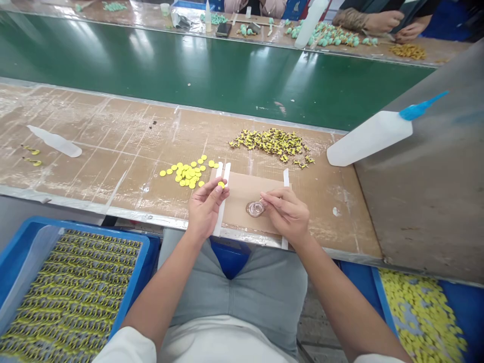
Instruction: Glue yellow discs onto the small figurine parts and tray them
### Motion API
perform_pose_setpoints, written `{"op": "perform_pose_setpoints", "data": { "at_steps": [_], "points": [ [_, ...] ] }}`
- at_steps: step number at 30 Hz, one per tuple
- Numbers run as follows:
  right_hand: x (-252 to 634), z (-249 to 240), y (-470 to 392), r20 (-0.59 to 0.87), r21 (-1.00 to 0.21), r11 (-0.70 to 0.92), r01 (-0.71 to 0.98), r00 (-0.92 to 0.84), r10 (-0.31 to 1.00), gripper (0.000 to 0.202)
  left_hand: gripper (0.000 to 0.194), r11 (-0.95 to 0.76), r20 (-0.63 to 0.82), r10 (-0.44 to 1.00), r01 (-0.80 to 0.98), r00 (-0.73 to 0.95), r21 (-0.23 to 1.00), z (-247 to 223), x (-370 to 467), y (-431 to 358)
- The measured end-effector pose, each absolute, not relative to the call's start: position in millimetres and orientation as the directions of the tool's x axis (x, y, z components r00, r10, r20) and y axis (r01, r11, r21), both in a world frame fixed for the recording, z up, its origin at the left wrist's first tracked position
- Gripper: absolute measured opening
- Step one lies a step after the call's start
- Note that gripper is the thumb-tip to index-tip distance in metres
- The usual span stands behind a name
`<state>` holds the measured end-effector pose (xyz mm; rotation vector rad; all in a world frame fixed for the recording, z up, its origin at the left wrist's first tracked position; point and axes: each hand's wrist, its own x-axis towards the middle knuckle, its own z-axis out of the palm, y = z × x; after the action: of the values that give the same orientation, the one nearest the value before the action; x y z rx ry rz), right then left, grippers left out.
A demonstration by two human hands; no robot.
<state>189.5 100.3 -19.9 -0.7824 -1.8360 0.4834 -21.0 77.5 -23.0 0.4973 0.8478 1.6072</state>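
My left hand (206, 206) is closed in a pinch on a small round yellow disc (221, 185), raised over the cardboard sheet's left edge. My right hand (287, 212) is closed too, its fingertips at the rim of a small round clear dish (254, 209). What those fingertips pinch, if anything, is too small to make out. Below both hands lies the cardboard sheet (242, 222) with white strips along its sides. Several loose yellow discs (187, 174) are scattered left of my left hand. Beyond the sheet is a heap of small yellow-and-black pieces (270, 141).
A white squeeze bottle with a blue tip (370, 138) leans against a metal panel (427, 201) at right. A green conveyor belt (151, 65) runs behind the table. Blue trays of yellow parts flank me: one left (145, 252), one right (385, 302). Co-workers' hands (383, 22) are across the belt.
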Motion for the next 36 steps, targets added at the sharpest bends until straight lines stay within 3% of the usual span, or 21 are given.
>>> {"op": "perform_pose_setpoints", "data": {
  "at_steps": [15, 19, 23, 28, 31, 36],
  "points": [
    [188, -22, 102, 0.660, -0.614, 0.724, 0.313, -0.299, 0.689, 0.028, 0.024, -0.038, -0.137, 0.969, -0.675, -0.204, 0.737, -25, -21, 76],
    [189, -22, 100, 0.657, -0.652, 0.698, 0.295, -0.238, 0.715, 0.023, 0.024, -0.046, -0.127, 0.972, -0.693, -0.197, 0.720, -24, -22, 77],
    [188, -20, 93, 0.568, -0.797, 0.557, 0.235, -0.022, 0.822, 0.014, 0.028, -0.046, -0.133, 0.969, -0.680, -0.207, 0.732, -22, -22, 71],
    [176, -1, 69, 0.336, -0.940, 0.339, 0.027, 0.224, 0.915, 0.017, 0.031, 0.019, -0.216, 0.956, -0.693, -0.199, 0.721, -12, -14, 46],
    [162, 17, 53, 0.245, -0.960, 0.270, -0.075, 0.243, 0.939, 0.017, 0.029, 0.066, -0.257, 0.952, -0.704, -0.169, 0.707, -4, -3, 28],
    [137, 34, 33, 0.224, -0.951, 0.254, -0.177, 0.171, 0.959, 0.015, 0.025, 0.081, -0.248, 0.959, -0.705, -0.137, 0.705, 7, 12, 8]
  ]
}}
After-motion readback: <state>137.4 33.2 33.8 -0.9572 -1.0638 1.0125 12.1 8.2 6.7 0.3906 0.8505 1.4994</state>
